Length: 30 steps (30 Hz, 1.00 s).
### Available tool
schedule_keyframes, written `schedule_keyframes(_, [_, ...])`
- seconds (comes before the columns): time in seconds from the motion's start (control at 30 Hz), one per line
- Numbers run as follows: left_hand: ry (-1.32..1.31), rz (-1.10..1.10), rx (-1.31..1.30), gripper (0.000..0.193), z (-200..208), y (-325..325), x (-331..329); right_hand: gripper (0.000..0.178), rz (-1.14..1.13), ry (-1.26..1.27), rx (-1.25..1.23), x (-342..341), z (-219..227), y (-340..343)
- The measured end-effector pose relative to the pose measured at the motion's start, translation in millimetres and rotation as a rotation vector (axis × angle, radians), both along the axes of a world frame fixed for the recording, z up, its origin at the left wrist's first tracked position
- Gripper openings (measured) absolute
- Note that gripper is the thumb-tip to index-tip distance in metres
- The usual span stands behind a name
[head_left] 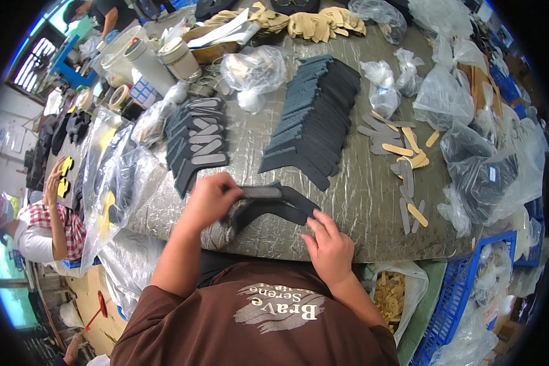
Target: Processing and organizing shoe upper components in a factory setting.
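Note:
My left hand (212,196) is closed, its thumb and fingers pinching the left end of a narrow grey strip (263,193). The strip lies over or just above the left arm of a black angled piece (299,202). A second black angled piece (267,210) lies nearer to me, partly covered on its left. My right hand (332,249) has its thumb and fingers apart, with the fingertips at the right end of the black pieces. Beyond my left hand, a row of black angled pieces bears grey strips (208,160). A long overlapping stack of black angled pieces (316,116) lies ahead.
Loose grey and tan strips (413,160) are scattered to the right. Clear plastic bags (445,94) crowd the right side, and another bag (253,68) sits behind. Jars (180,59) stand back left. A blue crate (451,305) is beside the table. A co-worker (49,229) is at left.

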State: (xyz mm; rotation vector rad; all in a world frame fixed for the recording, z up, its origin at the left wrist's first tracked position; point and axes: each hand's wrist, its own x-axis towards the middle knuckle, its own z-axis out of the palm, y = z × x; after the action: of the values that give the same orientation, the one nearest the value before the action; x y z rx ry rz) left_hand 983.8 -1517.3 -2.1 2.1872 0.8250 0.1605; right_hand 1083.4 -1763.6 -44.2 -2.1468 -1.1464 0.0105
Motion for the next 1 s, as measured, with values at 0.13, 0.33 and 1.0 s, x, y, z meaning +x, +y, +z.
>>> schedule_keyframes(0.13, [0.017, 0.203, 0.253, 0.02, 10, 56, -19, 0.032, 0.047, -0.025, -0.097, 12, -2, 22])
schedule_keyframes(0.33, [-0.267, -0.064, 0.197, 0.064, 1, 11, -24, 0.024, 0.158, 0.182, 0.029, 4, 13, 32])
schedule_keyframes(1.0, [-0.298, -0.667, 0.18, 0.081, -1, -78, -6, 0.005, 0.211, 1.164, 0.233, -16, 21, 34])
